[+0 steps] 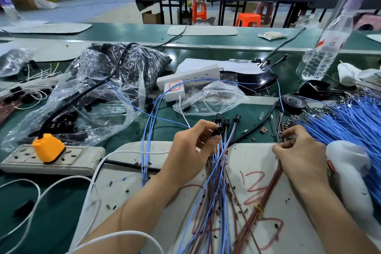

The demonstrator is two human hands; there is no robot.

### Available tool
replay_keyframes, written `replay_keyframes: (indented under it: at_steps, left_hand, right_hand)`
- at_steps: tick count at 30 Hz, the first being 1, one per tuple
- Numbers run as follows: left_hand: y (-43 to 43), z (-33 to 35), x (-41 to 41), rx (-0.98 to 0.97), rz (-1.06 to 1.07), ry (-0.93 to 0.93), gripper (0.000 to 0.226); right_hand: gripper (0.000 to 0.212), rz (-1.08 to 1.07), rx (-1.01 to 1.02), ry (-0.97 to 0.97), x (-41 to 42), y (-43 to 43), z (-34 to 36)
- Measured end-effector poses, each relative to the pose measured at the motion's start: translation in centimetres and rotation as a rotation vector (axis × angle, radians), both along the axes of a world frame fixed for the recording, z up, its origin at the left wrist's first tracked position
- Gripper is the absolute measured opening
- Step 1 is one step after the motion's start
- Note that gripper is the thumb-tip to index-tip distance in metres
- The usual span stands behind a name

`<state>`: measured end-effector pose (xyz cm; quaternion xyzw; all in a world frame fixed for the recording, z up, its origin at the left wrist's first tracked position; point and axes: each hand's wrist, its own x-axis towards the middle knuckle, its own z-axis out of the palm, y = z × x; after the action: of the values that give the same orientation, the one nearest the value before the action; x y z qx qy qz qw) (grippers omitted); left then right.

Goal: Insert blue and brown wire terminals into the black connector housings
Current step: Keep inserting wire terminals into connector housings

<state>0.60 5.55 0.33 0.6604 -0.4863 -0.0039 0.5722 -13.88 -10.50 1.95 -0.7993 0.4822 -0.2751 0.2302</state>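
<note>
Green bench (255,113): left hand (189,150) grips tubular housing (218,130), right hand (301,150) apparently pinches brown wires (268,187).

Left hand (186,150), right hand (301,151); bare forearms (134,212).

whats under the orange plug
A grey power strip; the orange plug sits in one of its sockets, covering that socket and its own pins.
</note>
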Motion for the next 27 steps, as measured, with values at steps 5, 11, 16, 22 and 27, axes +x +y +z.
replay_keyframes:
  at_steps: [5,11,16,22,27]
  left_hand:
    - [0.2,0.3,0.1,-0.009,0.042,-0.129,0.014]
    - [0.1,0.9,-1.3,0.003,-0.067,-0.194,0.017]
    - [0.0,1.0,-1.3,-0.040,-0.063,0.042,0.015]
    - [0.5,1.6,1.3,-0.369,0.181,0.376,0.008]
    - [1.0,1.5,3.5,-0.529,0.438,0.485,0.009]
  right_hand:
    - [0.024,0.020,-0.043,-0.414,-0.2,0.7,0.4]
    - [0.031,0.487,-0.112,-0.542,1.5,4.9,-0.3]
    - [0.026,0.602,-0.025,-0.531,2.0,5.3,-0.7]
    - [0.016,0.799,0.404,-0.253,1.6,4.5,-0.1]
    - [0.016,0.835,0.449,-0.235,1.4,4.2,0.6]
